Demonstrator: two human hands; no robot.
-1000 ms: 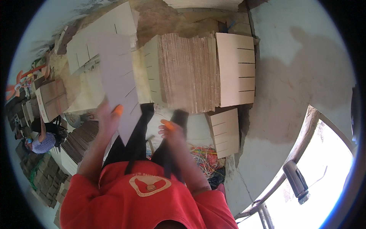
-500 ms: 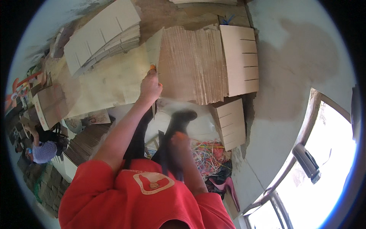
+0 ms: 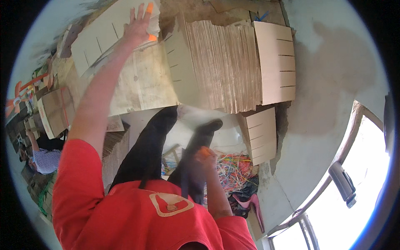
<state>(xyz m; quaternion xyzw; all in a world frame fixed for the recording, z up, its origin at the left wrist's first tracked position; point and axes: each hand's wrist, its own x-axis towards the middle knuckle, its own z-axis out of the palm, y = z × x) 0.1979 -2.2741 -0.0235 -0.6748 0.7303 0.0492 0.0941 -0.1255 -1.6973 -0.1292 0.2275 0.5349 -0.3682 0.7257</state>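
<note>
My left hand (image 3: 139,29) reaches out to the far left with its fingers spread, over the end of a stack of pale slotted cardboard sheets (image 3: 100,37). Orange covers show on its thumb and one finger. Low in front of my body, my right hand (image 3: 206,159) is curled closed above my thigh, with orange at its fingertips; what it holds, if anything, is hidden. A long row of cardboard sheets on edge (image 3: 223,66) stands on the table (image 3: 143,83). One slotted sheet (image 3: 180,66) leans at its left end, and another slotted sheet (image 3: 277,62) covers the right end.
Below the table's right end stands more slotted cardboard (image 3: 261,135). Tangled coloured strips (image 3: 235,168) lie on the floor near a pink strap-like thing (image 3: 255,208). At left are a cardboard box (image 3: 56,112), an orange fan (image 3: 17,100) and another person (image 3: 46,160). A bright window (image 3: 333,221) is at right.
My left hand has left the left end of the upright row, swung far left to the flat stack and opened. My right hand stays low and closed, raised slightly to the right.
</note>
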